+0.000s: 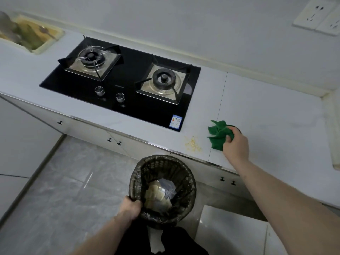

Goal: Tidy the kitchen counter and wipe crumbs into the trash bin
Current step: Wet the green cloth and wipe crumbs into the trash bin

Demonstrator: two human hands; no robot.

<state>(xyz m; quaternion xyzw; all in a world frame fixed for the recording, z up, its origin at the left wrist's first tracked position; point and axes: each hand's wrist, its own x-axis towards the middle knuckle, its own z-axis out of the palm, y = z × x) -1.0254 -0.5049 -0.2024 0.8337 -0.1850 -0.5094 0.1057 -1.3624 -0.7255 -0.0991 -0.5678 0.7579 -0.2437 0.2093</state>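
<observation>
A small patch of yellow crumbs [193,143] lies on the white counter [266,116] close to its front edge. Just right of the crumbs, my right hand [236,145] grips a crumpled green cloth [219,134] that rests on the counter. Below the counter edge, my left hand [131,206] holds the near rim of a dark woven trash bin [184,173] lined with a plastic bag. The bin is held up off the floor, under the crumbs, and has paper and plastic waste inside.
A black two-burner gas hob [132,100] with two knobs is set into the counter left of the crumbs. A sink [53,40] with dishes sits far left. Wall sockets [316,15] are top right. Cabinet doors and grey floor tiles lie below.
</observation>
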